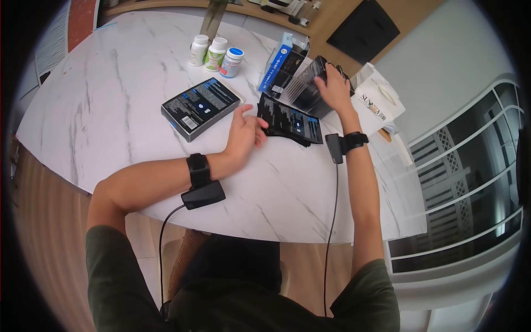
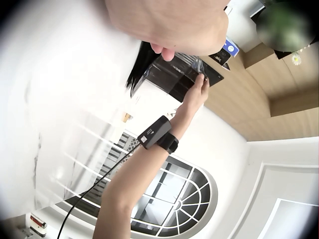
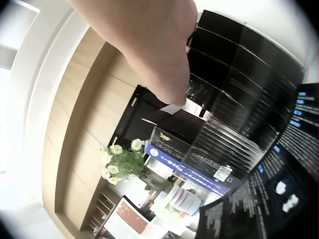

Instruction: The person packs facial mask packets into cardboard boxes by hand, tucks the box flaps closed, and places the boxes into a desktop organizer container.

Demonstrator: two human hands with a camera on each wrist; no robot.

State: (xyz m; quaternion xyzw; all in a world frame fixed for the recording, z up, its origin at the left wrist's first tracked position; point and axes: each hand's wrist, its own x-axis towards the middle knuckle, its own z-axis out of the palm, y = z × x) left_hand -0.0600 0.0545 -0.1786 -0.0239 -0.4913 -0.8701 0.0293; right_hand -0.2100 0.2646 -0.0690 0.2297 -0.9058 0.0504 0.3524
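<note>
In the head view, my right hand (image 1: pixel 336 93) grips the top right part of a clear case (image 1: pixel 301 88) filled with black boxes. The wrist view on that side shows the hand beside the case's dark compartments (image 3: pixel 239 69); its fingertips are hidden. My left hand (image 1: pixel 241 137) has loosely bent fingers at the left edge of a fanned stack of black printed packages (image 1: pixel 290 120), which lies before the case. Whether they touch it, I cannot tell. A black printed box (image 1: pixel 200 106) lies flat to the left.
Three supplement bottles (image 1: pixel 215 54) stand behind the flat box, near a vase (image 1: pixel 212 22). A blue box (image 1: pixel 275 67) stands at the case's left, a white paper bag (image 1: pixel 379 99) at its right. The marble-patterned table (image 1: pixel 110 83) curves around; cables hang from both wrist cameras.
</note>
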